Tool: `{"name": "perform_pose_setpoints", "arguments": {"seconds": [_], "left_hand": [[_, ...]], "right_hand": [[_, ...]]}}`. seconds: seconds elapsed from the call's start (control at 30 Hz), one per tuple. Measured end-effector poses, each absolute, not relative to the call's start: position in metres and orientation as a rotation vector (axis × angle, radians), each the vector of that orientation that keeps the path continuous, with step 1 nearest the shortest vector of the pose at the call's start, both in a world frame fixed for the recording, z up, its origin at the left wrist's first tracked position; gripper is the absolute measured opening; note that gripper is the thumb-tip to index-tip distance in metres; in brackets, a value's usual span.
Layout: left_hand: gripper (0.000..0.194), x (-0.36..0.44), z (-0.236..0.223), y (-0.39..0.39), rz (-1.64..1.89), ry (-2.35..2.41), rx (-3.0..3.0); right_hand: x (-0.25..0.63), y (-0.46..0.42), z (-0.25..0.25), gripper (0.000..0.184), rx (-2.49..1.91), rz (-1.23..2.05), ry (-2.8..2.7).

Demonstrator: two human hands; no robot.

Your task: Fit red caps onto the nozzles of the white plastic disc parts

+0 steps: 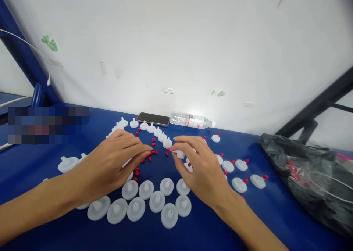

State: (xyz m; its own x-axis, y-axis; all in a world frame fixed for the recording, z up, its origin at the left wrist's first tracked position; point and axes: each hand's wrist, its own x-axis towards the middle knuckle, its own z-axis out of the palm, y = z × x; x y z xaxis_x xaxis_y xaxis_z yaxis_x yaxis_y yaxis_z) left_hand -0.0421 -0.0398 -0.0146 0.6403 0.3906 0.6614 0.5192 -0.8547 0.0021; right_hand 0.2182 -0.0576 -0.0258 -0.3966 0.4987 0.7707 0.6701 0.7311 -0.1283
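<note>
At the back of the blue table (220, 225), a phone (153, 119) and a clear plastic bottle (190, 120) are laid near the wall (193, 41); the right side is taken up by a crumpled black bag (273, 148). Round, translucent white discs (136, 209) with spouts are spread about, some hidden by the hands. Stubby red caps (153, 144) are scattered between. One disc (180, 154) is pinched by the right hand's (202, 168) fingers; whether anything is gripped by the left hand (118, 159) cannot be told.
</note>
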Motion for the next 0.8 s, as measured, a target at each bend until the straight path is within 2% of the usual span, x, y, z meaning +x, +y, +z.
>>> {"name": "perform_pose_setpoints", "arguments": {"seconds": [0.17,0.3,0.5,0.8], "left_hand": [[0.019,-0.051,-0.02,-0.03,-0.945,-0.756,-2.697],[0.017,-0.051,-0.022,-0.029,-0.89,-0.722,-2.681],[0.021,-0.049,-0.023,-0.034,-0.92,-0.821,-2.735],[0.012,-0.051,-0.029,-0.033,-0.905,-0.865,-2.766]], "right_hand": [[0.228,-0.055,-0.027,0.017,-1.059,-0.114,-2.049],[0.228,-0.053,-0.028,0.021,-1.114,-0.121,-2.104],[0.229,-0.052,-0.03,0.003,-1.169,-0.02,-2.189],[0.233,-0.051,-0.036,0.01,-1.313,-0.003,-2.274]]}}
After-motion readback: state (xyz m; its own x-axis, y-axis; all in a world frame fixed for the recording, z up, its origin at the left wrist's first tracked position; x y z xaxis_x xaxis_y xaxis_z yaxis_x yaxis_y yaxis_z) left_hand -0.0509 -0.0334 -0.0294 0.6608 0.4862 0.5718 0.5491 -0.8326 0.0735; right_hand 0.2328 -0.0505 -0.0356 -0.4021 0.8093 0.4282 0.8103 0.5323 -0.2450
